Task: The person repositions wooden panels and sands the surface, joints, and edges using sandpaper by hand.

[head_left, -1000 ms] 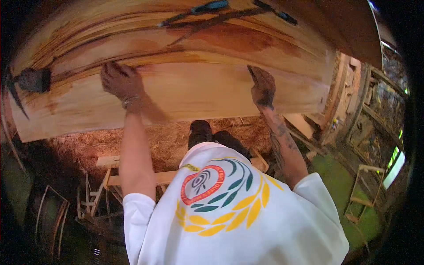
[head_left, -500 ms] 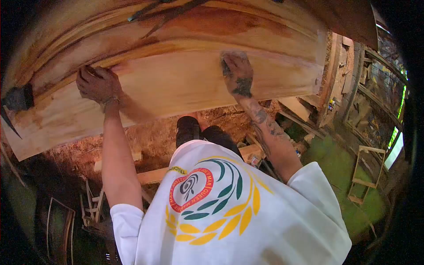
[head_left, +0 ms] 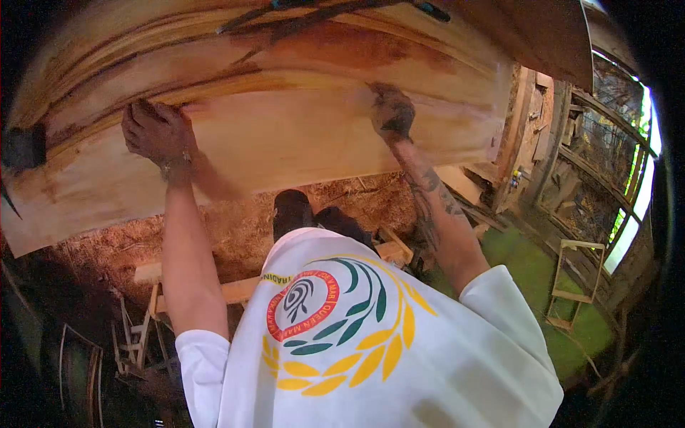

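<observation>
Reaching over one board (head_left: 285,143) | left hand (head_left: 158,133), right hand (head_left: 392,114) | both grips curled, cannot tell around what

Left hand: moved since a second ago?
No, neither way: the left hand keeps roughly its place on the board, judged against the dark block.

White short-sleeved cloth shirt (head_left: 457,364), printed with a round, red-ringed emblem (head_left: 301,305), lettering on the ring. Green leaves (head_left: 380,304) and yellow leaves (head_left: 392,357) arc alongside. Thin band (head_left: 185,157) round left wrist (head_left: 175,170). Dark patterned tattoos (head_left: 429,181) along right forearm (head_left: 453,228).
</observation>
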A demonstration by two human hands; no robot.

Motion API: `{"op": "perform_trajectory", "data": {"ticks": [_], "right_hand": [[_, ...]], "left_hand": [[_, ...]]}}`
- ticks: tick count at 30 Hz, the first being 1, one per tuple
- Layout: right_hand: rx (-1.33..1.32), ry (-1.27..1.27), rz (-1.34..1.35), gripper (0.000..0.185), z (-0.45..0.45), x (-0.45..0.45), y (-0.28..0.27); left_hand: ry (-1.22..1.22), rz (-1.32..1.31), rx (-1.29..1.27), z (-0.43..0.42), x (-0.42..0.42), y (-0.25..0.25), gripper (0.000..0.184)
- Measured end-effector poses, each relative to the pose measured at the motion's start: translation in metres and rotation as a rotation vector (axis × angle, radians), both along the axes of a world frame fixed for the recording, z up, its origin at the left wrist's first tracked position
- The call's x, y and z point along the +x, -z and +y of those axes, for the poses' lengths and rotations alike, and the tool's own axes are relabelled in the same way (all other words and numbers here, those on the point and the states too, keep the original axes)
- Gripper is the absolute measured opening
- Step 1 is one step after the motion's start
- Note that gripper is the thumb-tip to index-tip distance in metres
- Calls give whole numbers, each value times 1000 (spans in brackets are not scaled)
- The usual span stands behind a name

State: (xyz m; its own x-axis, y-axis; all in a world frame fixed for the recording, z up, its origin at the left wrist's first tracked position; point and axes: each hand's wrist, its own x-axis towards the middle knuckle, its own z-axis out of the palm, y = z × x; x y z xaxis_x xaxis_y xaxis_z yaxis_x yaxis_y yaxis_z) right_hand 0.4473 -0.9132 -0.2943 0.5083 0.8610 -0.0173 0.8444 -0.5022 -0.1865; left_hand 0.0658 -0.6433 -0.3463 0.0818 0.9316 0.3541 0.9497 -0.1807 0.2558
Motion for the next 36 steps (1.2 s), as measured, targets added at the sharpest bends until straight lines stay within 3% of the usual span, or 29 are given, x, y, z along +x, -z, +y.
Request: {"op": "perform_trajectory", "data": {"ticks": [5,8,14,17,20,23,26,30,32,35,36], "right_hand": [[-30,-31,-17,42,10,-33,-13],[177,-114,105,42,3,-37,-12],[-3,-201,138,39,-9,-31,-38],[121,-121,-36,38,-19,-9,-26],[185,-79,-21,35,-26,-16,-11],[352,-169,-135,23,-30,-13,10],[336,-207,-75,23,-33,-4,6],[222,-2,339,31,-61,8,36],[160,-35,272,28,-66,4,19],[94,-255,-1,26,-51,10,-29],[38,-163,-23,26,-44,21,-30]], "left_hand": [[-32,21,-5,1,4,-4,47],[7,-17,3,0,2,-8,46],[25,34,20,-1,1,-10,49],[28,25,59,0,4,-10,50],[-4,171,63,9,-9,28,51],[10,135,74,5,-6,21,52],[9,127,87,6,-3,19,48],[5,93,111,12,-5,15,41],[14,39,83,9,-3,2,38],[-34,9,-44,5,-5,0,53],[-49,-7,-72,8,-5,-2,53]]}}
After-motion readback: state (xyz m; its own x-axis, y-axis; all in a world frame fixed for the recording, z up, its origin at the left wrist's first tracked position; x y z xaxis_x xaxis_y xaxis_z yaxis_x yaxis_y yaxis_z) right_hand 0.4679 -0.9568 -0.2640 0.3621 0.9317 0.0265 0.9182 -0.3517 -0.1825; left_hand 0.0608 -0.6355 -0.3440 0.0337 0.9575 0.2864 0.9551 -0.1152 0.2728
